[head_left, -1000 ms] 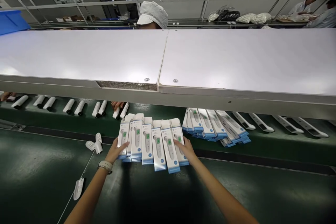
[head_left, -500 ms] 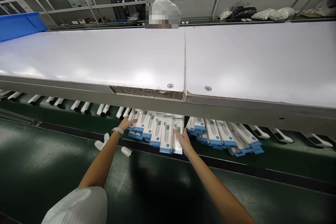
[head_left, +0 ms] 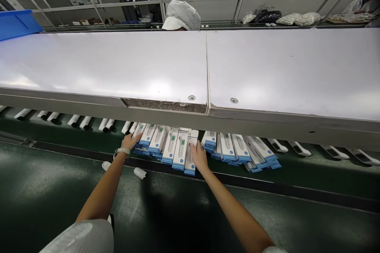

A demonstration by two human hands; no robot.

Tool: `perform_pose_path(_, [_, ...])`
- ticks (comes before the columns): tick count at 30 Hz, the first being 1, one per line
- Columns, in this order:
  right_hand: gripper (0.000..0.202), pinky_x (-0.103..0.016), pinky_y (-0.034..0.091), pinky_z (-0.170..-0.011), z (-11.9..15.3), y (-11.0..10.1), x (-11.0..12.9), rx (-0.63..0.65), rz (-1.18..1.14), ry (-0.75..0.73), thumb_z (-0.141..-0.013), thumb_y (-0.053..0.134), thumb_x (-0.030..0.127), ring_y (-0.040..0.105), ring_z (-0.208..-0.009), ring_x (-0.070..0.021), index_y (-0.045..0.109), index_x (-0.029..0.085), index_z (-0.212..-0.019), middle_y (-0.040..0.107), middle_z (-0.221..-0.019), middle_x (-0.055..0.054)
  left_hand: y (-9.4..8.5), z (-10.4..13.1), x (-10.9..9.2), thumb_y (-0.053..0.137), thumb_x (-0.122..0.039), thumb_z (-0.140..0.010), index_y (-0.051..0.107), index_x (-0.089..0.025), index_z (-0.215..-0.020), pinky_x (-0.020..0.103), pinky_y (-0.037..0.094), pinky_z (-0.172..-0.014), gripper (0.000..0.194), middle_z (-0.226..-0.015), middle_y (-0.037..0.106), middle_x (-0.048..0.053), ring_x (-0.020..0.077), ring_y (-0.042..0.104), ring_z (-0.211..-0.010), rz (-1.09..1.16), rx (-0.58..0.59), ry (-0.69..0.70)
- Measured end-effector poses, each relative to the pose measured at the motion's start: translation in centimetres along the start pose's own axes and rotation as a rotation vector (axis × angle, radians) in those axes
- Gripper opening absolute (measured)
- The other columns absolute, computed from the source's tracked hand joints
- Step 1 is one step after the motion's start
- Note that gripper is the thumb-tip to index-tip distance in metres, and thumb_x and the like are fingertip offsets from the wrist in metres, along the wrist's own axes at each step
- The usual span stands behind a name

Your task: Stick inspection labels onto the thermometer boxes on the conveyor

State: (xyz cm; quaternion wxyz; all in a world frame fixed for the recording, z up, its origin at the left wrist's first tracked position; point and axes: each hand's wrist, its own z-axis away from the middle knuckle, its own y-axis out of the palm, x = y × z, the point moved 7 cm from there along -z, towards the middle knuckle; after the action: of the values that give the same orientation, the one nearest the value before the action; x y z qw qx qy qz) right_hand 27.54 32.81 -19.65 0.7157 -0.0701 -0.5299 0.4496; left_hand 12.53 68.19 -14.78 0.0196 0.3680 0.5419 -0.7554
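My left hand [head_left: 130, 141] is at the left end of the boxes [head_left: 175, 148], fingers partly curled over the last one. My right hand [head_left: 198, 156] is at the other end, thumb across the face of the last box. Fingertips mostly hidden, so can't tell if I'm squeezing or just steadying.

Boxes sit between my hands in a fanned, overlapping row, faces up, on the belt [head_left: 303, 174], near ends reaching over the dark strip [head_left: 267, 185] on my side.

Handling, my guess: each box light, walls thin card, stiff enough but they'd dent or crease if pinched hard. Printed faces look smooth, so they'd likely slide over each other. Best hold: both ends of the row, palms pushing inward, fingers low for support; middle ones would slip first if the pressure eased. For a single box, take the long edges, not the face.

Just right of my right hand, a second pile [head_left: 228, 148] of the same boxes, messier. Beyond my left hand, white devices [head_left: 86, 122] in a line. Nearer me, between my forearms, a loose white piece [head_left: 139, 172]. Beyond both hands, the shelf [head_left: 118, 63] overhangs.
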Motion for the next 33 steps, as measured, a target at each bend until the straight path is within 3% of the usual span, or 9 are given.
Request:
perform_pose_path(3, [0.076,-0.045,0.025,-0.098,-0.8,0.0,0.3,0.034,0.062,0.029,-0.082,0.007,0.062,0.027,-0.125,-0.0329,0.011,0.014,-0.14,0.024,-0.142,-0.009,-2.2,3.7,-0.5,0.04,-0.048,-0.08,0.04,-0.008,-0.123,0.04,0.028,-0.099,0.059,-0.131,0.034,0.019,0.0311,0.037,-0.119,0.03,-0.225,0.035])
perform_pose_path(6, [0.074,-0.047,0.026,-0.096,-0.9,0.3,0.2,0.045,0.128,0.01,-0.082,0.005,0.061,0.028,-0.123,-0.0347,0.011,0.015,-0.14,0.021,-0.143,-0.008,-2.1,12.1,-0.4,0.031,-0.045,-0.085,0.03,-0.014,-0.128,0.034,0.035,-0.096,0.053,-0.13,0.033,0.015,0.0246,0.041,-0.114,0.159,-0.523,0.059])
perform_pose_path(8, [0.071,-0.048,0.027,-0.095,-0.7,0.6,0.1,0.053,0.185,-0.017,-0.083,0.005,0.06,0.031,-0.122,-0.0345,0.012,0.019,-0.14,0.02,-0.143,-0.005,1.4,18.4,-0.4,0.033,-0.047,-0.084,0.02,-0.015,-0.131,0.033,0.033,-0.099,0.058,-0.132,0.03,0.015,0.0243,0.037,-0.119,0.229,-0.506,0.043])
perform_pose_path(12, [0.063,-0.047,0.026,-0.096,0.1,0.9,-0.2,0.057,0.32,-0.083,-0.085,0.011,0.055,0.034,-0.12,-0.0323,0.021,0.023,-0.138,0.016,-0.144,0.0,12.7,26.3,-3.3,0.054,-0.057,-0.069,-0.007,-0.014,-0.137,0.037,0.014,-0.109,0.101,-0.144,0.004,0.015,0.0281,0.008,-0.133,0.29,-0.132,0.141])
perform_pose_path(14, [0.061,-0.047,0.024,-0.097,0.5,0.9,-0.3,0.061,0.386,-0.113,-0.086,0.013,0.053,0.035,-0.119,-0.0323,0.028,0.022,-0.136,0.016,-0.144,0.0,16.4,26.6,-4.4,0.057,-0.059,-0.064,-0.016,-0.008,-0.135,0.042,0.002,-0.109,0.114,-0.144,-0.006,0.019,0.0298,-0.005,-0.132,0.298,-0.058,0.081])
perform_pose_path(17, [0.059,-0.047,0.024,-0.097,1.0,0.9,-0.6,0.083,0.461,-0.16,-0.086,0.015,0.052,0.037,-0.117,-0.0324,0.033,0.021,-0.134,0.018,-0.144,-0.001,18.4,24.2,-5.1,0.051,-0.061,-0.067,-0.017,-0.001,-0.134,0.045,-0.009,-0.106,0.113,-0.142,-0.006,0.025,0.0289,-0.015,-0.13,0.284,-0.045,-0.051])
perform_pose_path(28, [0.057,-0.048,0.028,-0.096,2.6,1.8,0.1,0.108,0.446,-0.276,-0.084,0.029,0.05,0.04,-0.116,-0.0339,0.044,0.015,-0.127,0.025,-0.141,-0.006,17.2,18.5,-6.1,0.052,-0.058,-0.067,-0.002,0.012,-0.131,0.043,-0.003,-0.107,0.11,-0.139,-0.005,0.032,0.032,-0.012,-0.13,0.144,-0.053,-0.183])
perform_pose_path(31, [0.056,-0.037,0.027,-0.1,4.2,2.5,1.7,0.069,0.34,-0.356,-0.086,0.024,0.046,0.039,-0.119,-0.0264,0.044,0.011,-0.126,0.042,-0.131,-0.011,15.9,18.8,-4.0,0.067,-0.042,-0.058,0.01,0.009,-0.133,0.04,0.002,-0.108,0.107,-0.14,0.006,0.03,0.0345,-0.001,-0.131,0.297,-0.071,-0.154])
perform_pose_path(33, [0.06,-0.029,0.027,-0.101,4.6,3.2,2.6,0.084,0.041,-0.31,-0.084,0.027,0.05,0.039,-0.12,-0.0219,0.038,0.013,-0.129,0.045,-0.129,-0.009,13.6,18.9,-1.1,0.063,-0.036,-0.063,0.02,0.002,-0.133,0.036,0.009,-0.109,0.09,-0.14,0.018,0.025,0.0309,0.01,-0.132,0.458,-0.168,-0.163])
